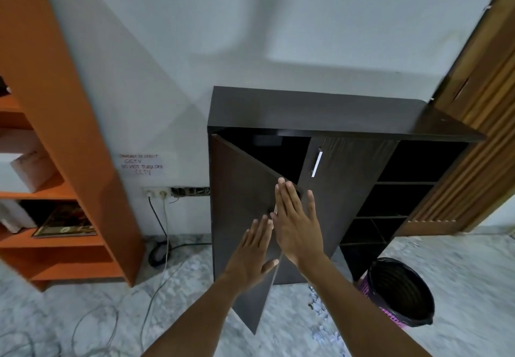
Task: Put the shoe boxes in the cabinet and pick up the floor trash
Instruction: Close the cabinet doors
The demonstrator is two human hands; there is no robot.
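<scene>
**Position.** The cabinet [320,114] stands against the wall, between an orange shelf unit [83,105] and a wooden door [473,100]. Its left door [237,189] is ajar. No shoe boxes are made out; the interior is too dark to read.

**Hands.** The left hand [250,250] and right hand [292,223] are laid flat on the left door, fingers straight, with nothing gripped.

**Handling.** The door is judged a stiff, light board on side hinges, best pushed near its free edge with the fingertips kept out of the closing gap. The floor trash [316,301] is judged small, light scraps, to be pinched up.

**Surroundings.** A lined bin [401,292] stands just beside the scraps. Loose cables [156,287] trail over the floor to the left and are judged a tripping hazard.
</scene>
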